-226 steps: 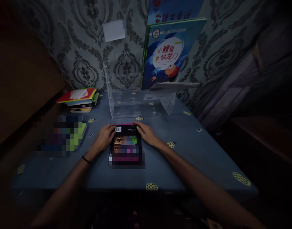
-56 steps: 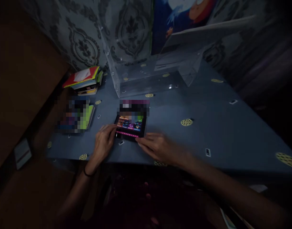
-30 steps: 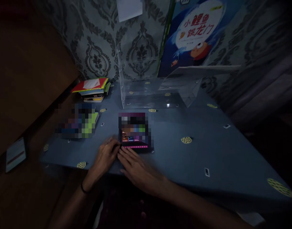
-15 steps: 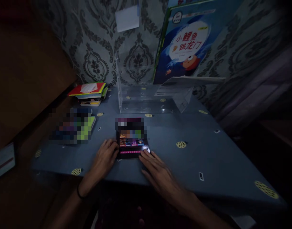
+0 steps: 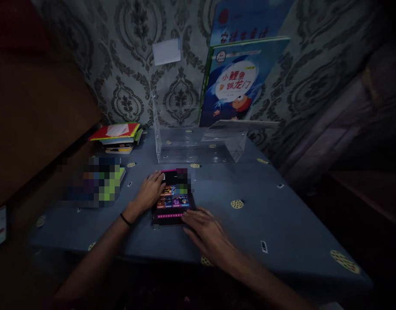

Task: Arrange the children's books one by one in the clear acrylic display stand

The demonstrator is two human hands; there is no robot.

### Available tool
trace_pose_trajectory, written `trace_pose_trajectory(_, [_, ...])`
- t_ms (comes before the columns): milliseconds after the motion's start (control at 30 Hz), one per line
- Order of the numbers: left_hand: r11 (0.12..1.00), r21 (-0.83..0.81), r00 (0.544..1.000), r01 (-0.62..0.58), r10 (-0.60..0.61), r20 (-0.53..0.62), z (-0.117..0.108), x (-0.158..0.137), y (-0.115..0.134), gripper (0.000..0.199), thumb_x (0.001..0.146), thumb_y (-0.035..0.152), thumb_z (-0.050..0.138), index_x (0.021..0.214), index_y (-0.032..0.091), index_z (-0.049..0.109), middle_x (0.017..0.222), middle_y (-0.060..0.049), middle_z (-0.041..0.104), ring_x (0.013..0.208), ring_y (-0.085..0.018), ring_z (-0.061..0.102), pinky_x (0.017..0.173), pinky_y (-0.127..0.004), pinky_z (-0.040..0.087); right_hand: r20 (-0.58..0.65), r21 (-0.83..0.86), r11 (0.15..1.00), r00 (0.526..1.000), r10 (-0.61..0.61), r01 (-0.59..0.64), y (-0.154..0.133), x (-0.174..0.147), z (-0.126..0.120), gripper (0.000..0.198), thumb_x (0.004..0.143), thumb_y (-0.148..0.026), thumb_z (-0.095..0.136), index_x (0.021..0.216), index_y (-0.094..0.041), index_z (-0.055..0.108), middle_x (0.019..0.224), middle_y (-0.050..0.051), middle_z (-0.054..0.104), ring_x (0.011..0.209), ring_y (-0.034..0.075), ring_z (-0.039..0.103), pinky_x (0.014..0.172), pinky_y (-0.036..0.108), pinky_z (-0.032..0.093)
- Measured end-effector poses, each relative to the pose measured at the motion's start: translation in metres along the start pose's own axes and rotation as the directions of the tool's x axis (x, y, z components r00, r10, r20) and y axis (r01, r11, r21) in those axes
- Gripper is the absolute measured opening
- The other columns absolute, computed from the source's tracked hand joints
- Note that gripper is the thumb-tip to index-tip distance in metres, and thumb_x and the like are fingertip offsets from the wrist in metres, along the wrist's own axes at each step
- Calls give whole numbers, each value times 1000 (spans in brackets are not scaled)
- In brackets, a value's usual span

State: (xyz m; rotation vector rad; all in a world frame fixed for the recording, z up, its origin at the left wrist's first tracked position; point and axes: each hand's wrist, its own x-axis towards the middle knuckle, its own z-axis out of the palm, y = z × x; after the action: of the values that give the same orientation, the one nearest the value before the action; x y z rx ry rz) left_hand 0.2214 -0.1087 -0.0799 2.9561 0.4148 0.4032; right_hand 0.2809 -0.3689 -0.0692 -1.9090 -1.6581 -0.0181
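A dark book (image 5: 172, 218) with small colourful pictures and a pink strip lies flat on the table in front of me; part of its cover is blurred out. My left hand (image 5: 151, 189) rests on its upper left side, fingers stretched over the cover. At the lower right corner, my right hand (image 5: 206, 228) lies with its fingers extended onto the cover's edge. Both hands are open, palms down, and neither grips the book.
A clear acrylic stand (image 5: 198, 155) stands behind the book, with a blue picture book (image 5: 230, 86) upright at its right. To the left are a stack of books (image 5: 116, 137) and a blurred pile with a green edge (image 5: 112, 185). A patterned blue cloth (image 5: 223, 232) covers the table.
My left hand has moved from the book's lower left edge up onto its upper left side. My right hand stays at the lower right corner. The view has tilted upward slightly.
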Motion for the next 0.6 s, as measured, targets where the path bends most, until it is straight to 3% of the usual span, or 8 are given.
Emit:
trace_pose_trajectory(100, [1000, 1, 998, -2, 2, -61, 8, -3, 1, 37, 99, 24, 44, 134, 15, 56, 146, -16, 56, 140, -27, 48, 112, -47, 42, 60, 17, 1000, 998, 10, -11, 10, 30, 7, 36, 97, -22, 51, 131, -21, 63, 131, 13, 68, 122, 26, 64, 107, 51, 51])
trace_pose_trajectory(267, [1000, 5, 997, -2, 3, -84, 13, -4, 1, 36, 99, 21, 45, 132, 15, 57, 145, -16, 57, 138, -28, 50, 110, -48, 44, 204, -29, 999, 979, -14, 20, 37, 85, 30, 47, 97, -19, 45, 143, -10, 52, 148, 19, 53, 143, 26, 43, 119, 49, 37])
trace_pose_trajectory(433, [1000, -2, 995, 13, -13, -97, 17, -3, 0, 36, 98, 19, 46, 132, 16, 57, 145, -17, 56, 138, -28, 51, 111, -51, 44, 166, -65, 996, 984, 65, -54, 58, 119, 27, 48, 98, -21, 46, 144, -9, 51, 150, 19, 50, 145, 27, 40, 120, 52, 33])
trace_pose_trajectory(600, [1000, 1, 992, 15, -15, -123, 20, -4, 1, 36, 98, 18, 46, 132, 17, 57, 144, -16, 57, 137, -28, 52, 110, -50, 46, 105, -74, 994, 991, 88, -81, 66, 123, 26, 45, 99, -19, 43, 140, -8, 54, 147, 18, 54, 143, 26, 44, 121, 51, 31])
